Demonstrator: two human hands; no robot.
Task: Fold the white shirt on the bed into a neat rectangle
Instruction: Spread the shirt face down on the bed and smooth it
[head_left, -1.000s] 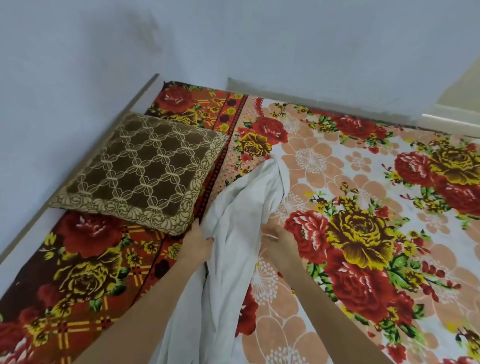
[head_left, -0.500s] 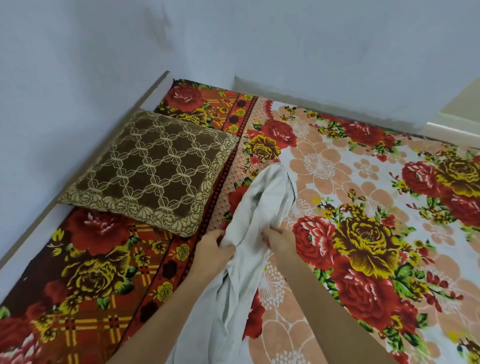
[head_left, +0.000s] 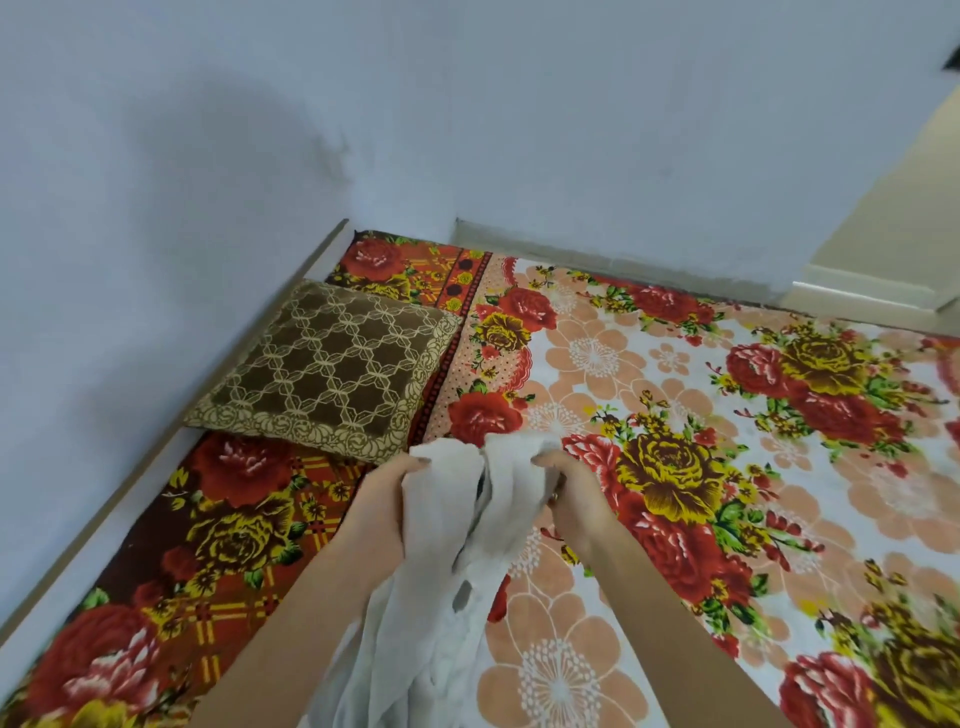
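Note:
The white shirt (head_left: 441, 582) hangs bunched and lifted above the floral bed sheet (head_left: 675, 519), trailing down toward the bottom edge of the view. My left hand (head_left: 387, 504) grips the shirt's upper left edge, fingers curled round the cloth. My right hand (head_left: 569, 493) grips the upper right edge, a ring visible on one finger. The two hands are close together, with folds of cloth between them. The shirt's lower part runs out of view.
A brown patterned cushion (head_left: 332, 371) lies at the left, close to the hands. Pale walls (head_left: 467, 130) meet at a corner behind the bed. A wooden edge (head_left: 171, 431) runs along the left side. Open sheet spreads to the right.
Both hands have drawn the shirt up off the bed and toward me. The far end that lay stretched on the sheet is now gathered at the hands. The camera has tilted up.

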